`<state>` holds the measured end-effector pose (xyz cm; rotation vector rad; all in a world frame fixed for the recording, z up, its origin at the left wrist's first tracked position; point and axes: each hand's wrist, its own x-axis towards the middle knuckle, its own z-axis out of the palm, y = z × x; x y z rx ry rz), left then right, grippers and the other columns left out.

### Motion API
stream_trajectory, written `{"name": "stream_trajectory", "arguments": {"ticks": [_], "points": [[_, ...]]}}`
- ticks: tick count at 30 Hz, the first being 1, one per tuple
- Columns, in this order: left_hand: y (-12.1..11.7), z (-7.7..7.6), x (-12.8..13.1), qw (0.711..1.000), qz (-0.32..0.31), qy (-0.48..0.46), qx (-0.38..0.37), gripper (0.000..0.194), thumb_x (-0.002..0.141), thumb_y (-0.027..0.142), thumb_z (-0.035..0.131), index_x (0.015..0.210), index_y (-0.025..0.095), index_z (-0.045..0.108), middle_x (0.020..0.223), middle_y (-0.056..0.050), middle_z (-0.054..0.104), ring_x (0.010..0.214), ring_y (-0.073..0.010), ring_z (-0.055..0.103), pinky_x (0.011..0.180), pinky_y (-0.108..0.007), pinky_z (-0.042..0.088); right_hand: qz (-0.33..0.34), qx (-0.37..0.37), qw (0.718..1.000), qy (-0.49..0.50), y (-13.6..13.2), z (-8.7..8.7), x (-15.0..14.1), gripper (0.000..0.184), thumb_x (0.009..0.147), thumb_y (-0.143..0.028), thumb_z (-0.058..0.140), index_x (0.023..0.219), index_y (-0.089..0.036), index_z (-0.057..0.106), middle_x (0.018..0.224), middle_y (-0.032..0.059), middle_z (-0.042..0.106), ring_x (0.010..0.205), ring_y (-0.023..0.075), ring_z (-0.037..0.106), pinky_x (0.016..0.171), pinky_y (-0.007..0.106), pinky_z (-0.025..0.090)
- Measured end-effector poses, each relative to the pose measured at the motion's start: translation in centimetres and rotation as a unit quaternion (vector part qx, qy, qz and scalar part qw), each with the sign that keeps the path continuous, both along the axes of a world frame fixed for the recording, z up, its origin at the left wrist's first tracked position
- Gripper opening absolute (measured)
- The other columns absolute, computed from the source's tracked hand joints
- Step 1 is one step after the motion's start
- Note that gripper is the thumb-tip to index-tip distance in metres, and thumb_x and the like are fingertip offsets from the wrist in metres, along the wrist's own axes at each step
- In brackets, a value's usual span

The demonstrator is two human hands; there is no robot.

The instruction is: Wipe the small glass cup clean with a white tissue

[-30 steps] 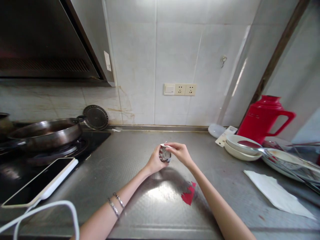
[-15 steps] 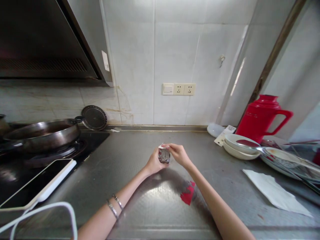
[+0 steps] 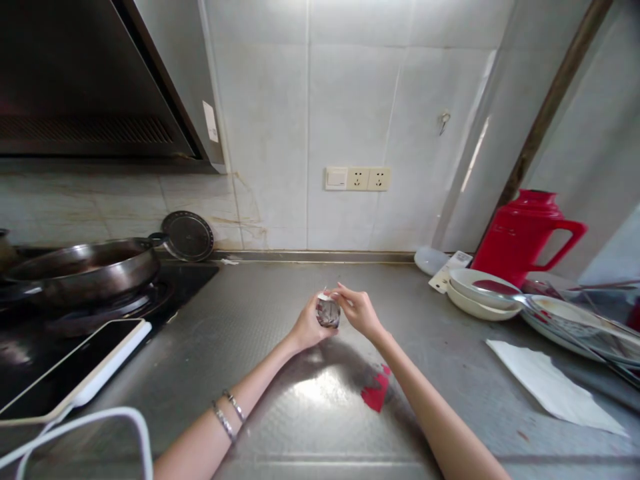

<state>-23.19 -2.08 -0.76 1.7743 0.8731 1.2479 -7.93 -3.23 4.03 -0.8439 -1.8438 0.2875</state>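
Above the metal counter, my left hand (image 3: 307,327) is wrapped round a small round container (image 3: 328,312), clear-looking with dark grey contents. Its exact kind is too small to make out. A white edge or film shows along its top. The fingers of my right hand (image 3: 361,312) are pinched together at that upper right edge; whatever thin bit they grip is hard to see. Below my hands, a torn red scrap (image 3: 375,392) lies on the counter, close to my right forearm.
Left, a steel pan (image 3: 90,270) sits on the black stove, with a phone (image 3: 70,367) and its white cable (image 3: 115,413) in front. A red thermos (image 3: 520,233), stacked bowls (image 3: 480,300), plates with utensils and a white paper sheet (image 3: 550,387) stand or lie right.
My right hand has shifted very slightly, its fingers a bit higher and farther from the container's top. My left hand and the container have hardly moved.
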Motion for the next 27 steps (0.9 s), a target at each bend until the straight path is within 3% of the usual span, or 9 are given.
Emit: {"name": "stream_trajectory", "arguments": {"ticks": [5, 10, 12, 17, 27], "points": [[0.4, 0.0, -0.2, 1.0, -0.019, -0.006, 0.019, 0.078, 0.05, 0.005, 0.076, 0.121, 0.018, 0.047, 0.12, -0.01, 0.055, 0.107, -0.0245, 0.055, 0.092, -0.038, 0.045, 0.023, -0.026, 0.999, 0.039, 0.1, 0.1, -0.3, 0.029, 0.089, -0.036, 0.048, 0.085, -0.021, 0.072, 0.08, 0.0017, 0.073, 0.08, 0.0221, 0.069, 0.089, 0.037, 0.049], [0.1, 0.6, -0.4, 0.999, 0.011, 0.03, 0.026, 0.083, 0.05, 0.006, 0.076, 0.125, 0.018, 0.043, 0.119, -0.011, 0.054, 0.106, -0.0237, 0.054, 0.089, -0.036, 0.047, -0.09, -0.054, 0.984, 0.144, 1.5, -0.3, 0.8, 0.036, 0.088, -0.044, 0.048, 0.089, -0.017, 0.07, 0.093, 0.009, 0.073, 0.082, 0.0219, 0.067, 0.071, 0.029, 0.051], [0.0, 0.7, -0.3, 0.999, 0.01, 0.04, 0.033, 0.085, 0.049, 0.006, 0.076, 0.126, 0.019, 0.042, 0.123, -0.011, 0.052, 0.109, -0.0242, 0.053, 0.089, -0.036, 0.047, -0.098, -0.052, 0.987, 0.117, 1.5, -0.5, 0.9, 0.034, 0.088, -0.043, 0.048, 0.089, -0.018, 0.071, 0.093, 0.0086, 0.073, 0.082, 0.0211, 0.066, 0.072, 0.028, 0.05], [0.1, 0.3, -0.2, 0.997, 0.011, 0.048, 0.054, 0.086, 0.05, 0.007, 0.076, 0.127, 0.021, 0.041, 0.124, -0.01, 0.051, 0.11, -0.0237, 0.051, 0.092, -0.037, 0.045, -0.044, -0.042, 0.998, 0.004, 0.3, -0.5, 0.1, 0.029, 0.09, -0.035, 0.046, 0.09, -0.019, 0.07, 0.082, 0.0047, 0.073, 0.072, 0.0165, 0.066, 0.065, 0.023, 0.047], [0.0, 0.2, 0.4, 0.999, 0.036, 0.006, 0.002, 0.08, 0.048, 0.009, 0.079, 0.121, 0.019, 0.047, 0.103, -0.005, 0.06, 0.087, -0.0176, 0.058, 0.078, -0.031, 0.049, -0.043, 0.06, 0.996, -0.046, -0.3, -0.6, -0.1, 0.027, 0.092, -0.025, 0.041, 0.1, -0.023, 0.067, 0.092, 0.0057, 0.072, 0.082, 0.0173, 0.068, 0.072, 0.024, 0.05]]}}
